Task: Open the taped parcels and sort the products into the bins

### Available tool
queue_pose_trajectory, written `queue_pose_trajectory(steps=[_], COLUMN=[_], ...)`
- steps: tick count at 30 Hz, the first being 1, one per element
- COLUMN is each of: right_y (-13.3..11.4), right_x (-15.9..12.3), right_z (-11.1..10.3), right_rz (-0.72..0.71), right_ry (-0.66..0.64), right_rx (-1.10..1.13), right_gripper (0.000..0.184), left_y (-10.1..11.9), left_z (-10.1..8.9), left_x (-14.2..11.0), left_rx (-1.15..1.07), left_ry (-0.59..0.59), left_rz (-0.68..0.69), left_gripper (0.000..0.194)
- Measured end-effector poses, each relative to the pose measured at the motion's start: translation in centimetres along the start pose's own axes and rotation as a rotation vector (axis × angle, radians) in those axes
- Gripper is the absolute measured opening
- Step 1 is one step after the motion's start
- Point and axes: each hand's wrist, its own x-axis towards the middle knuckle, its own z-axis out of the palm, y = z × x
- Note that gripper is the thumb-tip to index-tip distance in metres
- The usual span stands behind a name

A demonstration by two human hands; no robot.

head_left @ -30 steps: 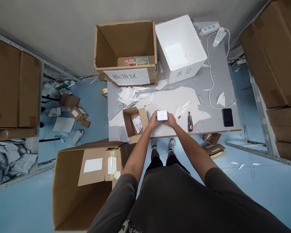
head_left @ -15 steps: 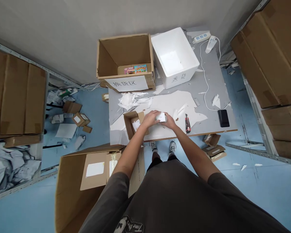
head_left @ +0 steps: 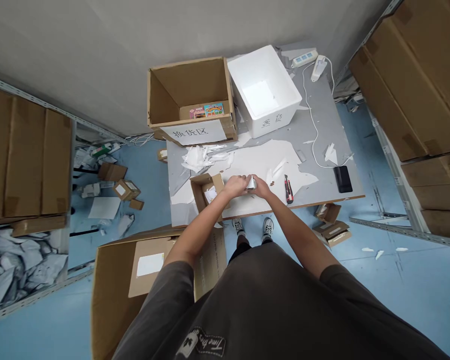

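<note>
Between my hands is a small white box-like item [head_left: 251,184], its far face partly covered by my fingers. My left hand [head_left: 236,186] is closed on its left side, and my right hand [head_left: 261,187] grips its right side. Just left of my left hand stands an open small cardboard box [head_left: 199,192] with white paper inside. A red and black utility knife [head_left: 288,190] lies to the right of my right hand. Under the hands spreads torn white paper [head_left: 270,155] on the grey table [head_left: 322,140].
Behind stand a labelled cardboard box [head_left: 153,97] holding small colourful packets and a white foam box [head_left: 243,107]. A black phone-like object [head_left: 343,179] and a power strip [head_left: 304,58] lie at right. A large open carton [head_left: 108,290] is at lower left.
The white item has tilted in my hands, showing a narrower face. My left fingers have curled in closer around it. The view has shifted slightly.
</note>
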Motion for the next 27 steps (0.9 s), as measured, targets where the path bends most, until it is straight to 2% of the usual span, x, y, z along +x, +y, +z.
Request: queue_pose_trajectory(steps=[3,6,10,13,15,19,23,25,27], right_y=[0.0,0.0,-0.2,-0.4,-0.6,-1.1,-1.6,-1.8,-1.8], right_x=[0.1,0.1,0.0,-0.2,-0.3,-0.4,-0.4,-0.4,-0.4], right_z=[0.1,0.1,-0.1,-0.3,-0.3,-0.5,-0.8,-0.8,-0.8], right_rz=[0.005,-0.008,-0.011,0.008,0.028,0.067,0.089,0.110,0.132], right_ry=[0.006,0.015,0.011,-0.001,-0.010,-0.023,-0.041,-0.044,-0.049], right_rx=[-0.014,-0.019,0.007,0.026,0.023,0.002,-0.028,-0.038,-0.039], right_gripper=[0.073,0.073,0.071,0.074,0.077,0.078,0.075,0.076,0.078], left_y=[-0.8,-2.5,-4.5,-4.7,-4.3,-3.2,-3.0,-3.6,-4.4], left_z=[-0.4,-0.7,-0.1,0.8,1.4,1.7,1.0,0.6,0.7], left_x=[-0.2,0.3,2.0,3.1,3.2,2.1,1.0,0.8,0.5], left_rx=[-0.057,-0.218,-0.557,-0.555,-0.449,-0.352,-0.352,-0.371,-0.412], left_ry=[0.015,0.078,0.313,0.437,0.407,0.267,0.226,0.168,0.114], left_rz=[-0.006,-0.059,-0.182,-0.297,-0.244,-0.011,-0.004,-0.031,-0.049], left_gripper=[0.053,0.041,0.046,0.050,0.042,0.040,0.027,0.032,0.027])
